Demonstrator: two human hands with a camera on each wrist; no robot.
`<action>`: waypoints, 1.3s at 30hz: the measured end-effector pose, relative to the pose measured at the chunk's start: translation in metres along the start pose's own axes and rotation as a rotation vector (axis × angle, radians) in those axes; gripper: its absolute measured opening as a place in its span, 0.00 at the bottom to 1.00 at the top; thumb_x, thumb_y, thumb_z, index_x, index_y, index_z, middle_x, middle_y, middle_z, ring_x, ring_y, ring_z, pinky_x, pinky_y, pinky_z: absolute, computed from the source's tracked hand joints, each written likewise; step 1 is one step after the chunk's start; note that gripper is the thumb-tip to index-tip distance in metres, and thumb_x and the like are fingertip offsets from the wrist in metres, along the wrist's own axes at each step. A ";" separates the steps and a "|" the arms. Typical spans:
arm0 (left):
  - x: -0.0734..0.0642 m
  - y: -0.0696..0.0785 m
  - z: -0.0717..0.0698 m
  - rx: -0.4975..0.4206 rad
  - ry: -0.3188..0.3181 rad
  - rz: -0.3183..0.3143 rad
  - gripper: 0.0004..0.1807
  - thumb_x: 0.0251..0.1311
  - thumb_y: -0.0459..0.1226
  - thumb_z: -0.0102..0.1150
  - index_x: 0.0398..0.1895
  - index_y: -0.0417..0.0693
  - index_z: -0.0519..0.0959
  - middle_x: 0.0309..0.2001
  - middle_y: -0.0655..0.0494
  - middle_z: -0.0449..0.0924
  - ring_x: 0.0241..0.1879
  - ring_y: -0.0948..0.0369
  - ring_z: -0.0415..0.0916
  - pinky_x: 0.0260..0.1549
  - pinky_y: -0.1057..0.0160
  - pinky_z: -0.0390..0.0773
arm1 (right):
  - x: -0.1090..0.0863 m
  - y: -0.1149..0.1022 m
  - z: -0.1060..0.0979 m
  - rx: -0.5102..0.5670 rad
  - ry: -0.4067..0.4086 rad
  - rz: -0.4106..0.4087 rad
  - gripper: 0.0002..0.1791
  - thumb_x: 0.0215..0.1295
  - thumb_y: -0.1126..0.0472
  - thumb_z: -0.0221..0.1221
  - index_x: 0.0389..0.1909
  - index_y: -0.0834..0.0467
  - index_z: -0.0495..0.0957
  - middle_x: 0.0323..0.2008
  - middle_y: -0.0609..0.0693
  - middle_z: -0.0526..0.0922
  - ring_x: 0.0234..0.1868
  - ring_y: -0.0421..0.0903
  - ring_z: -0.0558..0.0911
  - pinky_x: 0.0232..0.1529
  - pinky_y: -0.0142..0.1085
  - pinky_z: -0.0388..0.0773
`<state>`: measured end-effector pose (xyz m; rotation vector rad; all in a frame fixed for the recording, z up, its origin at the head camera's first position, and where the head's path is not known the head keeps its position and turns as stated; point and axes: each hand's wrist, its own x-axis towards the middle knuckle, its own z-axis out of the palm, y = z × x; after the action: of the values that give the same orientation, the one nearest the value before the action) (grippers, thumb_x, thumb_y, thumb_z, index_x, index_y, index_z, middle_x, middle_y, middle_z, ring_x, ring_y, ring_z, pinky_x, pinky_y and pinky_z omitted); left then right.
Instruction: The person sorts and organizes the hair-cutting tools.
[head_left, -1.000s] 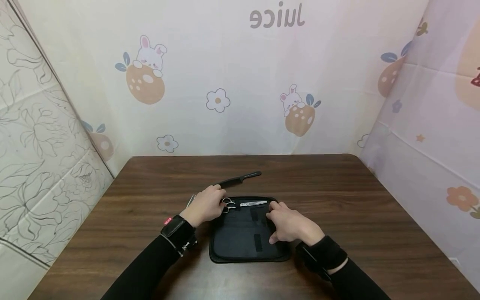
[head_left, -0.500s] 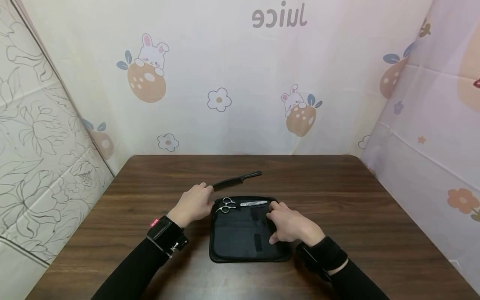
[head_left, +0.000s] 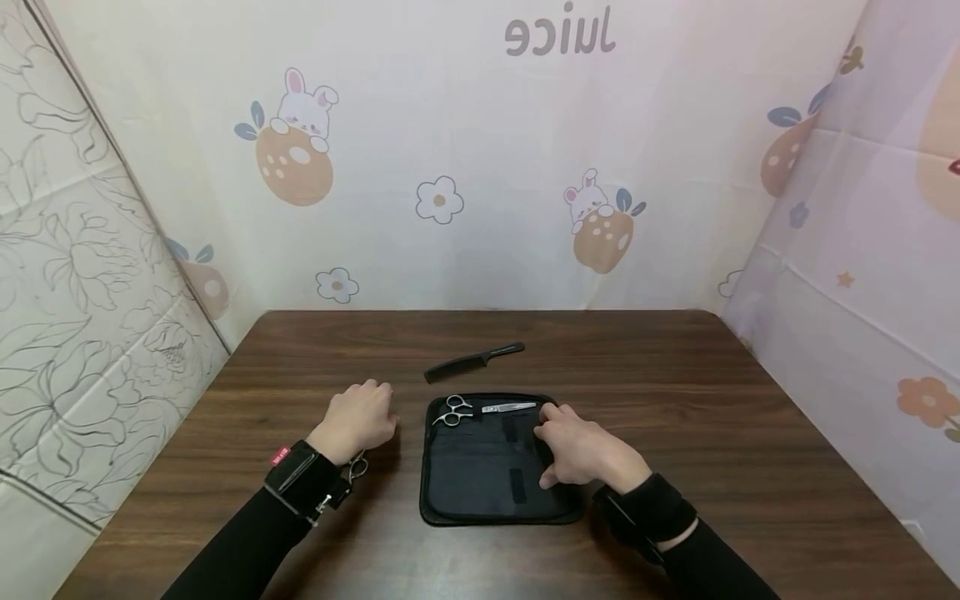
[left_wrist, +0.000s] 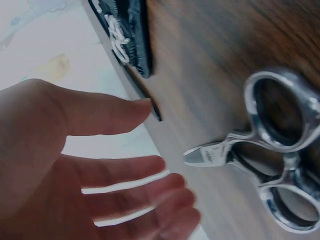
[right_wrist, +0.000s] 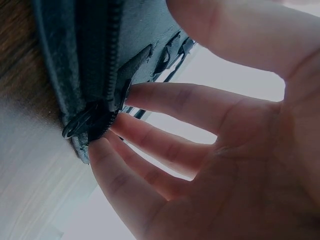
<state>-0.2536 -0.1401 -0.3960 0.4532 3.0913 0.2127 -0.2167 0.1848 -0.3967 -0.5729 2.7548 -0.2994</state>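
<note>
A black zip case (head_left: 487, 475) lies spread on the table, with silver scissors (head_left: 510, 407) tucked along its far side, finger loops to the left. My right hand (head_left: 588, 446) rests on the case's right edge; in the right wrist view its extended fingertips touch the zipper (right_wrist: 114, 50), thumb apart. Left of the case hovers my left hand (head_left: 356, 421), holding nothing, thumb and fingers spread apart in the left wrist view. A second pair of scissors (left_wrist: 205, 154) lies on the table beneath that wrist, mostly hidden by it in the head view.
Behind the case lies a black comb (head_left: 461, 364), its handle pointing right. The wooden table (head_left: 637, 358) ends at a printed cloth backdrop (head_left: 487, 125), with another printed cloth (head_left: 847, 292) at the right and a floral panel (head_left: 82, 292) at the left.
My left hand has moved left and toward me, away from the scissors' loops and the comb, uncovering both. The second scissors now show at its wrist. The right hand stays in place.
</note>
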 end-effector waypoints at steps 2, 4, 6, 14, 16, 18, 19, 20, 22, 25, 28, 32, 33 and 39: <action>-0.002 0.001 -0.003 -0.003 -0.014 -0.015 0.16 0.63 0.39 0.65 0.48 0.37 0.81 0.42 0.41 0.81 0.41 0.43 0.81 0.36 0.43 0.81 | 0.000 0.000 0.000 -0.009 0.000 -0.004 0.35 0.54 0.57 0.77 0.62 0.68 0.78 0.63 0.57 0.69 0.59 0.55 0.69 0.47 0.49 0.75; -0.004 0.001 -0.005 -0.006 -0.031 -0.028 0.16 0.62 0.40 0.65 0.46 0.37 0.81 0.40 0.42 0.80 0.38 0.46 0.80 0.33 0.45 0.80 | 0.000 0.000 0.000 -0.010 0.002 -0.006 0.35 0.54 0.58 0.77 0.61 0.68 0.78 0.63 0.58 0.69 0.59 0.55 0.69 0.48 0.49 0.75; -0.005 0.000 -0.006 -0.018 -0.053 -0.040 0.13 0.62 0.42 0.66 0.38 0.39 0.80 0.35 0.45 0.78 0.32 0.49 0.79 0.29 0.49 0.79 | 0.000 0.000 0.000 -0.013 0.002 -0.007 0.35 0.54 0.58 0.77 0.61 0.68 0.78 0.63 0.58 0.69 0.59 0.55 0.69 0.48 0.50 0.76; -0.012 -0.006 -0.007 -0.032 -0.159 -0.121 0.21 0.62 0.49 0.68 0.21 0.47 0.72 0.22 0.54 0.71 0.22 0.55 0.73 0.23 0.56 0.72 | 0.000 0.001 0.000 -0.014 -0.002 -0.007 0.35 0.55 0.57 0.77 0.62 0.67 0.78 0.64 0.57 0.69 0.60 0.55 0.69 0.49 0.49 0.75; -0.013 -0.007 -0.008 -0.020 -0.169 -0.122 0.22 0.62 0.49 0.68 0.20 0.47 0.72 0.21 0.55 0.70 0.22 0.56 0.73 0.22 0.56 0.72 | 0.000 0.001 0.000 -0.015 -0.003 -0.007 0.36 0.55 0.57 0.77 0.62 0.67 0.78 0.64 0.57 0.69 0.61 0.55 0.69 0.49 0.49 0.75; -0.015 -0.008 -0.009 -0.015 -0.180 -0.116 0.22 0.62 0.49 0.68 0.18 0.48 0.72 0.21 0.55 0.70 0.22 0.56 0.73 0.22 0.57 0.71 | 0.001 0.001 0.000 -0.014 0.000 -0.008 0.36 0.55 0.57 0.77 0.62 0.68 0.77 0.64 0.57 0.69 0.60 0.55 0.69 0.49 0.48 0.76; -0.015 -0.009 -0.010 -0.014 -0.187 -0.112 0.22 0.62 0.49 0.68 0.18 0.48 0.72 0.21 0.55 0.71 0.22 0.56 0.73 0.22 0.57 0.71 | 0.001 0.001 0.000 -0.014 0.003 -0.009 0.36 0.54 0.57 0.77 0.62 0.68 0.77 0.64 0.58 0.69 0.60 0.55 0.69 0.49 0.48 0.76; -0.016 -0.009 -0.010 -0.016 -0.197 -0.111 0.22 0.61 0.49 0.68 0.17 0.48 0.73 0.20 0.55 0.72 0.22 0.56 0.73 0.22 0.57 0.71 | 0.001 0.001 0.000 -0.013 0.004 -0.010 0.36 0.54 0.57 0.77 0.62 0.68 0.77 0.64 0.58 0.69 0.60 0.55 0.69 0.49 0.49 0.76; -0.016 -0.009 -0.011 -0.020 -0.221 -0.113 0.22 0.61 0.50 0.69 0.18 0.48 0.74 0.21 0.55 0.73 0.22 0.56 0.73 0.22 0.58 0.71 | 0.001 0.001 0.000 -0.012 0.007 -0.010 0.36 0.54 0.57 0.77 0.62 0.68 0.77 0.64 0.58 0.69 0.60 0.55 0.69 0.49 0.49 0.76; -0.017 -0.008 -0.011 -0.018 -0.258 -0.127 0.22 0.59 0.52 0.71 0.19 0.48 0.74 0.21 0.55 0.74 0.22 0.56 0.74 0.23 0.57 0.71 | 0.000 0.000 0.001 -0.013 0.001 -0.003 0.36 0.54 0.57 0.77 0.62 0.68 0.78 0.64 0.57 0.69 0.60 0.55 0.69 0.49 0.48 0.76; -0.018 -0.007 -0.010 -0.002 -0.273 -0.134 0.23 0.56 0.53 0.72 0.19 0.48 0.75 0.22 0.55 0.74 0.24 0.56 0.74 0.25 0.56 0.72 | 0.000 0.000 0.002 -0.012 -0.001 0.004 0.36 0.54 0.57 0.77 0.62 0.67 0.78 0.63 0.56 0.69 0.60 0.54 0.69 0.50 0.48 0.75; -0.019 -0.005 -0.012 0.018 -0.277 -0.135 0.22 0.51 0.51 0.76 0.20 0.47 0.75 0.23 0.54 0.74 0.25 0.55 0.74 0.26 0.55 0.73 | 0.000 0.000 0.001 -0.011 0.004 0.003 0.36 0.54 0.57 0.77 0.62 0.68 0.78 0.63 0.57 0.69 0.60 0.55 0.69 0.49 0.49 0.75; -0.019 -0.006 -0.012 0.018 -0.279 -0.135 0.22 0.50 0.50 0.77 0.20 0.47 0.75 0.23 0.54 0.74 0.25 0.55 0.74 0.26 0.55 0.73 | 0.000 0.000 0.001 -0.012 0.005 0.002 0.36 0.54 0.57 0.77 0.62 0.68 0.78 0.63 0.57 0.69 0.60 0.55 0.69 0.49 0.49 0.75; -0.019 -0.008 -0.013 0.002 -0.279 -0.139 0.21 0.44 0.45 0.81 0.21 0.48 0.75 0.23 0.55 0.75 0.24 0.56 0.74 0.25 0.57 0.72 | -0.001 -0.001 0.000 -0.009 0.003 -0.001 0.36 0.54 0.57 0.77 0.62 0.68 0.77 0.64 0.57 0.69 0.61 0.55 0.69 0.47 0.48 0.75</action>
<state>-0.2381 -0.1550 -0.3847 0.2414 2.8338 0.1311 -0.2154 0.1847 -0.3966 -0.5760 2.7605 -0.2891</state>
